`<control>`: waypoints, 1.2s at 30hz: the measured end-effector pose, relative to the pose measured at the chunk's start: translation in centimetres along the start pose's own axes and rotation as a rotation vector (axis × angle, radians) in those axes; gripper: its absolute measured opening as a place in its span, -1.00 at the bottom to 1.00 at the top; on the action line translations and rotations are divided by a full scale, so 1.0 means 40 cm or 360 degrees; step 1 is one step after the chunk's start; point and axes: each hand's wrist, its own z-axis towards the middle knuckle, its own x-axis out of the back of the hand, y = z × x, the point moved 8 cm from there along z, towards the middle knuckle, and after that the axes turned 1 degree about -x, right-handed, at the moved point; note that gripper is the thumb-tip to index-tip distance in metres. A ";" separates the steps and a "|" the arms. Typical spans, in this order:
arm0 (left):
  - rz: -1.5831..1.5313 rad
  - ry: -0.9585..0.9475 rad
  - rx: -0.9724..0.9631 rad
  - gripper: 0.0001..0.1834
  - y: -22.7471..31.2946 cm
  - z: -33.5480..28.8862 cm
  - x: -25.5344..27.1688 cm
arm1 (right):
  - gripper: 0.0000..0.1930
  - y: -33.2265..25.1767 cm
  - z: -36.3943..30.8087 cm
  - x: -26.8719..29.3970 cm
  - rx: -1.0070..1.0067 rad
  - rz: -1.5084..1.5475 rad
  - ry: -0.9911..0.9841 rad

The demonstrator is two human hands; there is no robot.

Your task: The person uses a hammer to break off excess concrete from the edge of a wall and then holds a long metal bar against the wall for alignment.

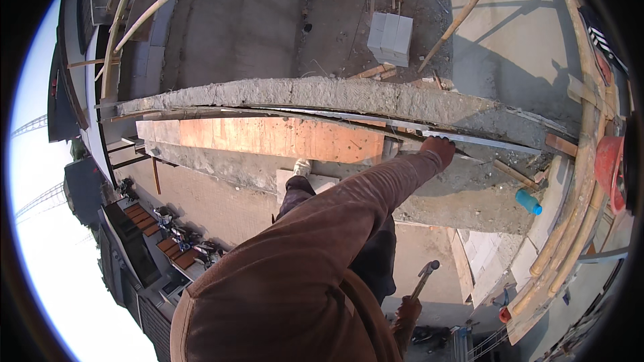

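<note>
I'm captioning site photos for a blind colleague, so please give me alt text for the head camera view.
On a building site, a person's left hand is closed around a thin strip beside a rough concrete beam, while their right hand holds a hammer. An orange-toned board runs along the beam; a blue bottle lies farther right.

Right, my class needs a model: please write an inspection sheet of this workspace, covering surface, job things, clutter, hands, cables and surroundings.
Surface: rough concrete ledge, with an orange-brown board along its near side.
Job's things: hammer; long thin dark strip on the ledge's near side.
Clutter: blue bottle, wood offcut.
Left hand: at the strip; grip unclear.
Right hand: closed on the hammer.
Cables: thin strands at lower right, too small to identify.
Surroundings: pale blocks beyond the ledge, bamboo poles and a red rounded object at right.
</note>
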 end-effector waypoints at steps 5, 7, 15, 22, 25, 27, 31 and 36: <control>-0.0281 -0.0026 -0.0290 -0.74 0.067 -0.136 -0.154 | -0.95 -0.184 -0.011 -0.019 0.0386 -0.0301 0.0075; -0.0394 -0.0052 -0.0299 -0.75 0.122 -0.283 -0.236 | -0.94 -0.220 0.017 -0.016 0.0447 -0.0367 0.0060; -0.0246 -0.0373 -0.0353 -0.82 0.179 -0.449 -0.179 | -0.87 -0.193 0.022 0.046 0.0631 -0.1160 0.0027; -0.0104 -0.0329 -0.0487 -0.83 0.203 -0.502 -0.229 | -0.93 -0.180 -0.083 0.016 -0.0251 -0.0237 -0.0010; -0.0185 -0.0076 -0.0276 -0.75 0.158 -0.378 -0.228 | -0.93 -0.225 -0.118 0.014 -0.0164 -0.0395 0.0162; -0.0124 -0.0033 -0.0184 -0.67 0.129 -0.302 -0.225 | -0.89 -0.244 -0.134 0.012 -0.0137 -0.0528 0.0198; 0.0161 0.0628 -0.0414 -0.49 0.093 -0.306 -0.118 | -0.86 -0.333 -0.145 -0.017 0.0129 -0.0906 0.0171; -0.0609 0.0081 -0.0081 -0.44 -0.171 -0.489 -0.103 | -0.81 -0.523 -0.175 -0.150 0.0529 -0.1507 0.0118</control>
